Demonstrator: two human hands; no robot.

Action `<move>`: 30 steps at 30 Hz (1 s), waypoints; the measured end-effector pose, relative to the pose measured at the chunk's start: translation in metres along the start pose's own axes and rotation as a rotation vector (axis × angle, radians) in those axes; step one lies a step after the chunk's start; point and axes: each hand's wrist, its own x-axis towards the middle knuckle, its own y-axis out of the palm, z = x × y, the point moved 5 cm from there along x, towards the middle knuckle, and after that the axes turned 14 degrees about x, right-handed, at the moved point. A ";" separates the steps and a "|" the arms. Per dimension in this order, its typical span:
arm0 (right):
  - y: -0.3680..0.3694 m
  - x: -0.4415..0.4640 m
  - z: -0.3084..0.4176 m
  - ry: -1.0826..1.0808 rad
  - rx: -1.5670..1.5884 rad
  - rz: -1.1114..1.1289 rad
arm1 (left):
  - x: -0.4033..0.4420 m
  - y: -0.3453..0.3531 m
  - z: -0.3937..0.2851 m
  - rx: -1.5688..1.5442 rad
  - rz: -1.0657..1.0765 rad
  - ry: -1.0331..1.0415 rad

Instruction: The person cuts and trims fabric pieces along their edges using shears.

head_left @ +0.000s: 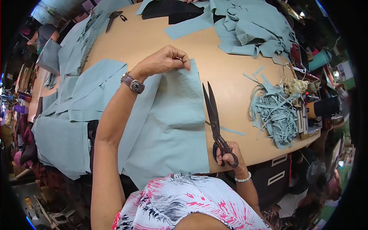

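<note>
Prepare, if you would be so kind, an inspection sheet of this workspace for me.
Surface: tan tabletop, partly covered by fabric.
Work items: blue-green fabric sheet spread before the person; dark scissors beside its right edge, blades slightly apart.
Clutter: tangled heap of fabric strips at right; one loose strip near the scissors; crumpled fabric pile at far right; second scissors at far left.
Hands: left hand pinches the sheet's far edge; right hand grips the scissors' handles.
Cables: none clearly identifiable.
Surroundings: another person's hand at the far side; dark drawers below the table.
</note>
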 end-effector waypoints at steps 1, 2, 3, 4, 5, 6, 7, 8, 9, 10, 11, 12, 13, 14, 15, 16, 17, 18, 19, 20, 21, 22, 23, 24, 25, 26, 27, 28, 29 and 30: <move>-0.002 -0.002 -0.002 0.004 -0.020 0.008 | -0.002 -0.001 -0.006 -0.021 -0.018 0.018; -0.004 -0.003 -0.004 0.007 -0.042 0.016 | -0.005 -0.001 -0.013 -0.043 -0.037 0.037; -0.005 -0.004 -0.005 0.017 -0.036 0.019 | -0.008 0.000 -0.021 -0.066 -0.055 0.056; -0.006 -0.005 -0.006 0.029 -0.031 0.023 | -0.010 0.001 -0.025 -0.049 -0.077 0.078; -0.006 -0.006 -0.007 0.042 -0.026 0.028 | -0.012 0.002 -0.028 -0.032 -0.099 0.098; -0.004 -0.007 -0.005 0.047 -0.009 0.044 | -0.015 0.003 -0.031 -0.015 -0.121 0.115; 0.000 -0.008 -0.003 0.051 0.009 0.059 | -0.018 0.004 -0.033 -0.019 -0.086 0.091; 0.002 -0.007 -0.001 0.056 0.027 0.075 | -0.020 0.004 -0.037 -0.023 -0.051 0.068; 0.004 -0.006 -0.002 0.040 0.026 0.090 | -0.023 0.005 -0.040 -0.028 -0.017 0.044; 0.005 -0.005 -0.003 0.027 0.027 0.102 | -0.026 0.007 -0.040 -0.045 0.015 0.047; 0.007 -0.005 -0.005 0.013 0.028 0.113 | -0.027 0.008 -0.039 -0.063 0.049 0.051; 0.009 -0.004 -0.005 0.003 0.027 0.112 | -0.029 0.010 -0.040 -0.080 0.082 0.058; 0.013 -0.003 -0.006 -0.008 0.024 0.113 | -0.031 0.011 -0.042 -0.087 0.065 0.052; 0.016 -0.001 -0.006 -0.018 0.021 0.113 | -0.034 0.012 -0.046 -0.094 0.047 0.047; 0.020 0.001 -0.006 -0.037 0.021 0.102 | -0.037 0.012 -0.050 -0.099 0.028 0.042; 0.025 0.002 -0.005 -0.055 0.022 0.092 | -0.039 0.011 -0.053 -0.093 0.011 0.036; 0.029 0.002 -0.005 -0.071 0.024 0.081 | -0.042 0.012 -0.055 -0.088 -0.006 0.028; 0.032 0.004 -0.005 -0.077 0.025 0.080 | -0.044 0.012 -0.056 -0.084 -0.023 0.021; 0.034 0.005 -0.005 -0.078 0.009 0.076 | -0.047 0.013 -0.059 -0.077 -0.028 0.013; 0.036 0.006 -0.006 -0.080 -0.007 0.072 | -0.049 0.014 -0.061 -0.069 -0.033 0.005; 0.039 0.006 -0.007 -0.083 -0.023 0.068 | -0.051 0.014 -0.062 -0.061 -0.038 -0.002; 0.041 0.007 -0.007 -0.100 -0.027 0.067 | -0.052 0.014 -0.063 -0.062 -0.038 0.006; 0.043 0.007 -0.007 -0.116 -0.031 0.067 | -0.053 0.015 -0.064 -0.064 -0.038 0.013; 0.045 0.008 -0.007 -0.132 -0.035 0.066 | -0.055 0.015 -0.064 -0.065 -0.038 0.020; 0.046 0.008 -0.007 -0.138 -0.031 0.066 | -0.056 0.015 -0.065 -0.071 -0.040 0.029; 0.048 0.008 -0.007 -0.145 -0.027 0.065 | -0.057 0.015 -0.066 -0.076 -0.042 0.038; 0.049 0.008 -0.007 -0.151 -0.023 0.064 | -0.058 0.015 -0.067 -0.082 -0.044 0.047; 0.050 0.008 -0.007 -0.156 -0.034 0.065 | -0.058 0.015 -0.067 -0.082 -0.046 0.053; 0.051 0.009 -0.006 -0.162 -0.045 0.066 | -0.059 0.015 -0.067 -0.082 -0.048 0.059; 0.051 0.009 -0.006 -0.167 -0.055 0.067 | -0.060 0.015 -0.066 -0.082 -0.050 0.066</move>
